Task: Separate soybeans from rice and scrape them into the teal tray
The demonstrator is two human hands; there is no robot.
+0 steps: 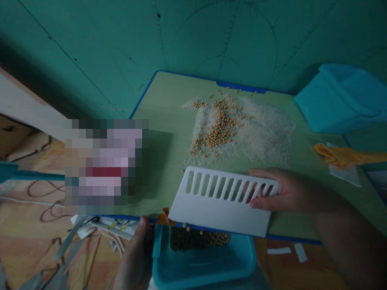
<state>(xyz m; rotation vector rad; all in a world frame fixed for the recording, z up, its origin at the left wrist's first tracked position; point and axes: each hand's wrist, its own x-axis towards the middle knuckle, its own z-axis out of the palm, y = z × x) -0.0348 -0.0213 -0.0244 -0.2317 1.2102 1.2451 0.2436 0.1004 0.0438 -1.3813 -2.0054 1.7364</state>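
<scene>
My right hand (276, 191) grips the right end of a flat white plastic scraper (219, 215), thumb on top, by a row of slots. Its long lower edge lies at the table's near edge, with a few soybeans (186, 227) there. Just below that edge is a teal plastic bin (202, 276) holding dark green beans (184, 239) and soybeans. Against the bin's left wall, my left hand (137, 251) holds it with the thumb up; its other fingers are hidden. Farther back on the table, a soybean pile (222, 125) lies over spread white rice (266, 129).
The light green table (157, 108) has a blue rim against a green wall. On the right are another teal bin (347, 100) and an orange cloth (341, 156). A pixelated patch (105, 169) covers the left edge. Cables (50, 201) lie on the floor.
</scene>
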